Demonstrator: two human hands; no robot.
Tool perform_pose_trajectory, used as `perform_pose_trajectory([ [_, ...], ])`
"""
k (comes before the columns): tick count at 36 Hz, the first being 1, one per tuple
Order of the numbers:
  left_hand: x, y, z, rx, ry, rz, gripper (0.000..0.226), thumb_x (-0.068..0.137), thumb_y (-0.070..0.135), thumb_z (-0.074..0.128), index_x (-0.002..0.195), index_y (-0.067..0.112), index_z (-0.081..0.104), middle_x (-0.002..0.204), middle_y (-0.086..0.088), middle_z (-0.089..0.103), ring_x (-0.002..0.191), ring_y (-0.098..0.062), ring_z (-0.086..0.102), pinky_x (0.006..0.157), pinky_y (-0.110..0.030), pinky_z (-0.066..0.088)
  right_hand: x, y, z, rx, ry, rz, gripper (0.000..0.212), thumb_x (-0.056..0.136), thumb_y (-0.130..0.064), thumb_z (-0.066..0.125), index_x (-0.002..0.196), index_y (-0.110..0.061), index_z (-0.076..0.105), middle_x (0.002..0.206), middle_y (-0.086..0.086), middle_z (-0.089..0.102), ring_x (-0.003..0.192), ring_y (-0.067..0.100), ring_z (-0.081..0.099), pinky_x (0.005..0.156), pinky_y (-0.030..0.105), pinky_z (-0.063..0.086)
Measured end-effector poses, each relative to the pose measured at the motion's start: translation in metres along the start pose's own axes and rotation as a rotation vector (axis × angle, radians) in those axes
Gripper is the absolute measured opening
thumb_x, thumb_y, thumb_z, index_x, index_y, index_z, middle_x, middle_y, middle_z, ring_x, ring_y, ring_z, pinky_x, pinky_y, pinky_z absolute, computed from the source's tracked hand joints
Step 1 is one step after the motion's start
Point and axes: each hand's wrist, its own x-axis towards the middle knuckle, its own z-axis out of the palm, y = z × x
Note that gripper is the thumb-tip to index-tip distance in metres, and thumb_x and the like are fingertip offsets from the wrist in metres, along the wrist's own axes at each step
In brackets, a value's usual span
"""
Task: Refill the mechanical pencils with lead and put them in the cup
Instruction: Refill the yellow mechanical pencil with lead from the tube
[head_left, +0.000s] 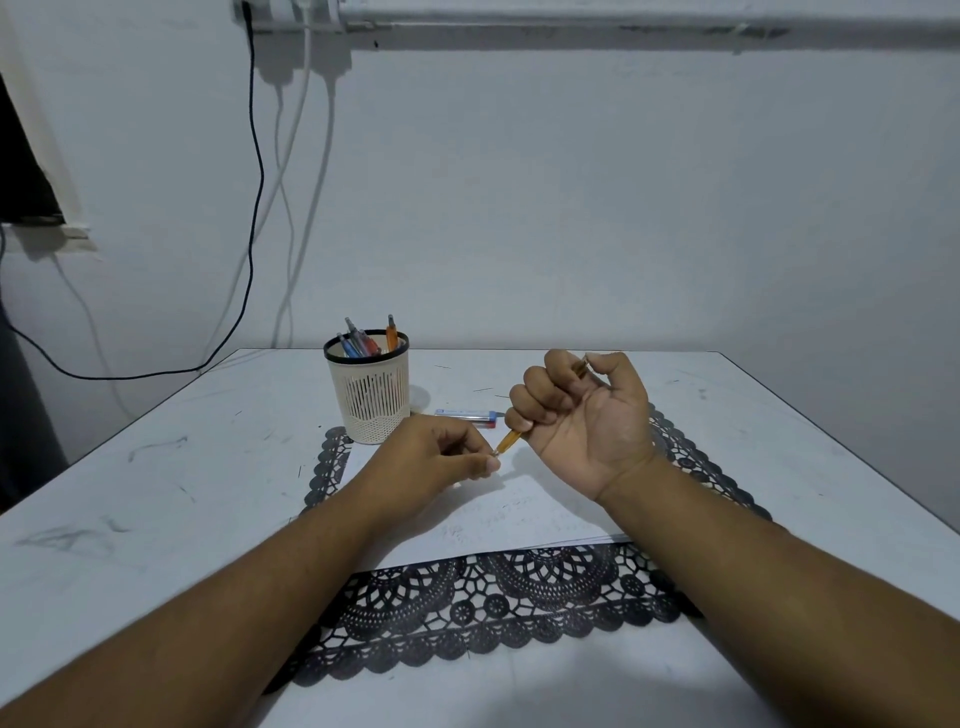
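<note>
My right hand (582, 415) fingers curl round the orange pencil (508, 441); left hand (441, 452) fingers pinch its tip. Cup (370, 395) with pencils beyond left fingers; lead case (466, 414) between, on desk (156, 467).

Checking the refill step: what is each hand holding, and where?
Right hand grips the orange pencil round its barrel; left hand pinches its lower tip end.

You see a black lace placemat (498, 613) on the white table (156, 493), with white paper (519, 514) lying on it. Far left, a black cable (255, 156) and white cables (306, 156) hang down the wall.
</note>
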Motion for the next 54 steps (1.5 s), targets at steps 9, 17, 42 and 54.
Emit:
perform_pose_trajectory([
  [9, 0.0015, -0.0001, -0.0012, 0.013, 0.0, 0.02, 0.007, 0.086, 0.018, 0.081, 0.08, 0.015, 0.079, 0.083, -0.02, 0.071, 0.071, -0.018, 0.055, 0.073, -0.035, 0.041, 0.0002, 0.0, 0.0, 0.029, 0.014, -0.007, 0.03, 0.084, -0.038, 0.04, 0.062, -0.02, 0.031, 0.062, 0.0, 0.019, 0.061, 0.018, 0.017, 0.059, 0.032, 0.032],
  [17, 0.0044, -0.0031, -0.0028, 0.035, -0.011, 0.031, 0.007, 0.086, 0.019, 0.081, 0.08, 0.018, 0.079, 0.082, -0.021, 0.07, 0.071, -0.019, 0.054, 0.073, -0.036, 0.04, -0.0003, 0.0005, 0.0007, 0.001, 0.027, -0.011, 0.028, 0.083, -0.036, 0.039, 0.063, -0.02, 0.026, 0.061, 0.0, 0.018, 0.061, 0.018, 0.017, 0.06, 0.033, 0.028],
  [42, 0.0071, -0.0068, -0.0041, 0.056, -0.013, 0.063, 0.01, 0.087, 0.015, 0.08, 0.078, 0.02, 0.079, 0.076, -0.006, 0.073, 0.067, -0.011, 0.06, 0.064, -0.027, 0.05, 0.0008, -0.0009, -0.0006, -0.002, 0.012, -0.002, 0.028, 0.085, -0.036, 0.038, 0.065, -0.02, 0.026, 0.062, 0.0, 0.019, 0.061, 0.018, 0.019, 0.061, 0.034, 0.027],
  [54, 0.0066, -0.005, -0.0031, 0.054, 0.003, 0.068, 0.005, 0.087, 0.012, 0.08, 0.082, 0.014, 0.079, 0.07, 0.0, 0.072, 0.065, -0.007, 0.063, 0.06, -0.015, 0.045, 0.0001, -0.002, -0.001, -0.008, 0.014, -0.006, 0.028, 0.083, -0.035, 0.04, 0.064, -0.02, 0.026, 0.062, 0.0, 0.019, 0.062, 0.018, 0.019, 0.061, 0.034, 0.028],
])
